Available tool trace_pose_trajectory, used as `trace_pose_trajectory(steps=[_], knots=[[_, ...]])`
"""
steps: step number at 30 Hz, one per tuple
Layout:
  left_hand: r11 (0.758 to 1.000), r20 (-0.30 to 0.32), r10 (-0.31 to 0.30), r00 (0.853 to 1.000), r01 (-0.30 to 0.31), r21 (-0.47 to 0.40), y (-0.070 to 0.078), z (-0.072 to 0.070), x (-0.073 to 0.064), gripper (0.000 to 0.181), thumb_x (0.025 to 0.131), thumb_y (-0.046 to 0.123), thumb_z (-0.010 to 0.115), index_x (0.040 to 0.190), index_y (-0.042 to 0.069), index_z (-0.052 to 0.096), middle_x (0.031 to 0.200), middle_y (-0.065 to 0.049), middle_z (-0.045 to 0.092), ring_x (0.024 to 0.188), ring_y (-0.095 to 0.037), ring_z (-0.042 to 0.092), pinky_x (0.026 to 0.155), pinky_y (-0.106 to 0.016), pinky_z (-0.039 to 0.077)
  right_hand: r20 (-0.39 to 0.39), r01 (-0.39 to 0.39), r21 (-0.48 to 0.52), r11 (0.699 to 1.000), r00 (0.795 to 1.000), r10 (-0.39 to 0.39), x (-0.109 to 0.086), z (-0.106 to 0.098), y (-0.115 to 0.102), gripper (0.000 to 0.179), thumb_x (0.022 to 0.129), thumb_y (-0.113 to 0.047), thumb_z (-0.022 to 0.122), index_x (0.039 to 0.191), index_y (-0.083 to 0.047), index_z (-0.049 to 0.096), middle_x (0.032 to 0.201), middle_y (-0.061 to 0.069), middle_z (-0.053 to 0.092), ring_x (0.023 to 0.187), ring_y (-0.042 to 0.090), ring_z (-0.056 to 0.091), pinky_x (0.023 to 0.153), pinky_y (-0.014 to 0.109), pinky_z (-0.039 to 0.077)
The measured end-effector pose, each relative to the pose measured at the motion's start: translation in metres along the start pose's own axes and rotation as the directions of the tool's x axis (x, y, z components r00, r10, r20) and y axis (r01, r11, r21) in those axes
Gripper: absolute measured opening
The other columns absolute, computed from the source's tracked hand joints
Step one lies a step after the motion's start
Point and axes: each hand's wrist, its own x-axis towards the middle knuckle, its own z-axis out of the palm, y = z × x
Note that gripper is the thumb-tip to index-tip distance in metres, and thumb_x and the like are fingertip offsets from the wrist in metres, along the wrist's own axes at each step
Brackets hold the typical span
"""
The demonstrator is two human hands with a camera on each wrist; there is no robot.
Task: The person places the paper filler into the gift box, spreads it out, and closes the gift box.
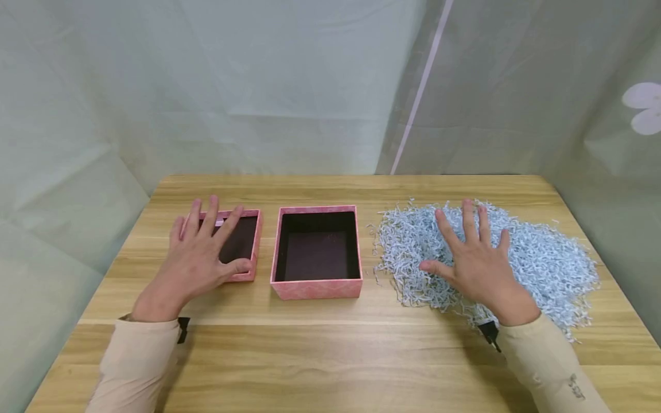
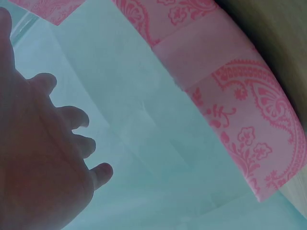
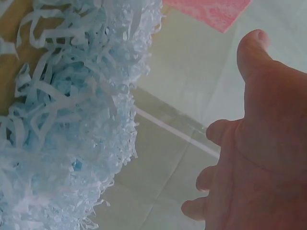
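My left hand (image 1: 198, 258) hovers with spread fingers over a shallow pink box lid (image 1: 255, 246), dark inside, which it partly hides. The left wrist view shows the lid's pink paisley side (image 2: 249, 105) apart from the palm. To its right stands a deeper pink box (image 1: 317, 288) with a black interior, its open top facing up. Over a wide heap of pale blue shredded paper (image 1: 547, 258), my right hand (image 1: 477, 264) is held with fingers spread. In the right wrist view a gap shows between that palm and the shreds (image 3: 72, 134). Neither hand holds anything.
Everything lies on a wooden table (image 1: 330, 355) with light grain. A pale cloth curtain (image 1: 258, 86) hangs behind it and along both sides. Loose shreds lie scattered around the heap's edge, some near the box's right side.
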Motion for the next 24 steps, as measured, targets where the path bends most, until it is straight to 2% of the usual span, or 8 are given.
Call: trace_pose_trajectory(steps=[5,7,10,12,14,15,21,24], knots=[[1.0,0.002,0.004,1.0,-0.004,0.0,0.0,-0.001,0.003,0.105,0.089,0.061,0.068,0.165,0.024,0.006,0.166,-0.02,-0.013,0.149,-0.038,-0.021,0.113,-0.067,-0.005,-0.013,0.004,0.006,1.0,1.0,-0.004,0.001,-0.002,0.001,0.099,0.093,-0.074,0.048,0.164,-0.023,0.003,0.16,0.017,-0.029,0.144,0.04,-0.028,0.1,0.083,-0.003],[1.0,0.004,0.027,1.0,-0.027,-0.014,0.001,0.001,0.004,0.103,0.091,0.062,0.064,0.165,0.023,0.004,0.166,-0.022,-0.011,0.149,-0.04,-0.018,0.114,-0.067,-0.005,-0.014,0.01,0.015,1.0,1.0,-0.01,0.0,-0.001,0.0,0.098,0.093,-0.073,0.048,0.164,-0.023,0.003,0.16,0.018,-0.029,0.144,0.04,-0.028,0.1,0.083,-0.002],[0.989,-0.002,0.085,0.996,-0.084,-0.12,0.007,0.005,0.005,0.099,0.094,0.067,0.056,0.165,0.02,0.004,0.166,-0.023,-0.007,0.15,-0.041,-0.013,0.114,-0.068,-0.003,-0.024,0.03,0.036,0.999,0.999,-0.029,-0.001,0.001,-0.001,0.099,0.093,-0.071,0.052,0.165,-0.023,0.004,0.161,0.018,-0.027,0.145,0.041,-0.026,0.101,0.083,-0.001],[0.967,-0.012,0.128,0.992,-0.127,-0.221,0.013,0.009,0.006,0.098,0.094,0.071,0.048,0.165,0.019,0.005,0.166,-0.023,-0.004,0.151,-0.04,-0.009,0.114,-0.068,-0.003,-0.039,0.048,0.057,0.997,0.998,-0.046,-0.002,0.001,-0.001,0.098,0.093,-0.069,0.054,0.165,-0.023,0.005,0.162,0.018,-0.025,0.147,0.041,-0.023,0.102,0.082,-0.001],[0.935,-0.031,0.162,0.986,-0.164,-0.316,0.019,0.012,0.007,0.098,0.094,0.074,0.043,0.165,0.018,0.006,0.167,-0.021,-0.002,0.152,-0.038,-0.006,0.114,-0.067,-0.001,-0.058,0.069,0.072,0.995,0.996,-0.065,-0.003,0.001,-0.001,0.097,0.094,-0.066,0.056,0.165,-0.022,0.006,0.162,0.017,-0.024,0.148,0.041,-0.021,0.104,0.081,0.0],[0.922,-0.041,0.175,0.984,-0.179,-0.343,0.022,0.013,0.008,0.099,0.093,0.076,0.04,0.165,0.017,0.006,0.167,-0.021,0.0,0.152,-0.038,-0.004,0.114,-0.067,0.0,-0.065,0.079,0.082,0.994,0.995,-0.073,-0.003,0.0,-0.001,0.096,0.094,-0.064,0.057,0.165,-0.022,0.006,0.163,0.017,-0.024,0.148,0.04,-0.02,0.104,0.08,0.0],[0.887,-0.072,0.202,0.977,-0.213,-0.409,0.032,0.019,0.01,0.099,0.093,0.076,0.039,0.165,0.018,0.004,0.167,-0.018,0.001,0.153,-0.036,0.0,0.114,-0.067,0.002,-0.05,0.105,0.105,0.989,0.994,-0.1,-0.002,-0.003,-0.002,0.093,0.096,-0.062,0.056,0.165,-0.023,0.006,0.162,0.014,-0.026,0.148,0.038,-0.02,0.107,0.077,0.0],[0.86,-0.103,0.229,0.968,-0.251,-0.443,0.035,0.021,0.011,0.099,0.094,0.075,0.038,0.164,0.014,0.005,0.167,-0.02,0.003,0.152,-0.039,0.002,0.112,-0.07,0.005,-0.033,0.11,0.111,0.988,0.994,-0.107,-0.001,-0.004,-0.003,0.093,0.096,-0.062,0.056,0.165,-0.023,0.006,0.163,0.014,-0.025,0.148,0.039,-0.019,0.107,0.077,0.0]])
